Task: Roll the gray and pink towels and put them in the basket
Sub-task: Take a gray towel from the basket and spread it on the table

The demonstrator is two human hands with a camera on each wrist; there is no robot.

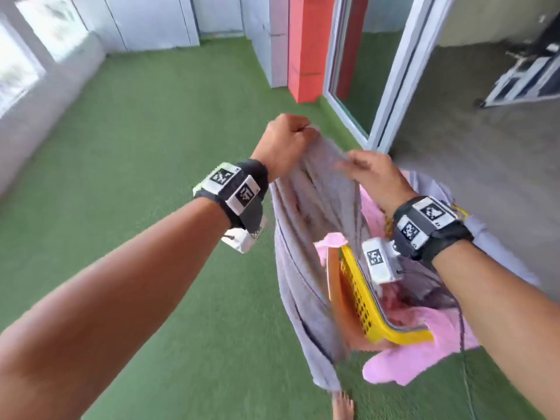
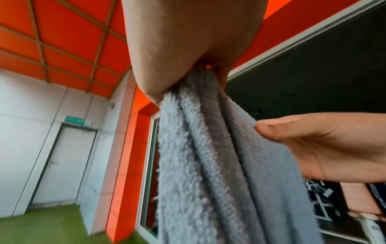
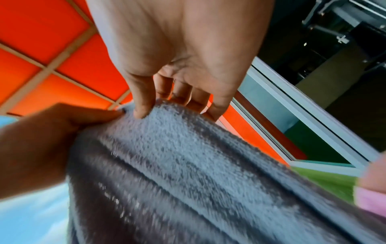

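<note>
The gray towel [image 1: 303, 237] hangs lifted in the air in long folds, its lower end near the floor. My left hand [image 1: 298, 128] grips its bunched top corner in a fist [image 2: 198, 74]. My right hand [image 1: 348, 165] is just to the right and pinches the towel's upper edge [image 3: 167, 115], thumb in front and fingers behind. The pink towel [image 1: 409, 356] lies crumpled below, draped in and over the yellow basket [image 1: 357, 295], which stands on the floor and is partly hidden by the gray towel and my right wrist.
Green turf [image 1: 151, 177] covers the floor to the left and front. An orange pillar [image 1: 306, 47] and a sliding glass door frame [image 1: 391, 86] stand ahead, with gray concrete floor [image 1: 469, 153] beyond. A bare foot [image 1: 342, 404] shows at the bottom edge.
</note>
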